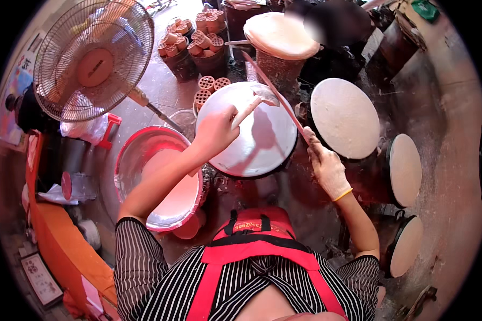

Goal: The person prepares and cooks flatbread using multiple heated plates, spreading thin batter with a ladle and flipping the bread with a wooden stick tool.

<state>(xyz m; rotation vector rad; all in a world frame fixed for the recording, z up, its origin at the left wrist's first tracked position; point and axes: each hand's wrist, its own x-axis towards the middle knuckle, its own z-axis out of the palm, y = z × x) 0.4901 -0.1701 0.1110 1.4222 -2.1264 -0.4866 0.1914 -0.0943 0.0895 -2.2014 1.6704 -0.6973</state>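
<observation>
Above a round pale griddle (233, 146) in front of me, my left hand (217, 127) grips the light handle of a ladle-like tool (267, 95). Its rounded head hangs over the far right part of the griddle, and a dark shadow falls below. My right hand (327, 170) wears a whitish glove with a yellow cuff. It holds a long thin reddish strip (275, 89), perhaps a wooden spatula, slanting up and left past the griddle's right edge. At the left, a red-rimmed basin (160, 129) of pale batter (178, 196) lies partly under my left forearm.
Three more round pale griddles (345, 120) (405, 170) (405, 246) stand along the right. A stack of pale flat rounds (281, 36) is at the back. Buckets of honeycomb briquettes (207, 50) stand behind; a pedestal fan (94, 66) rises at the left.
</observation>
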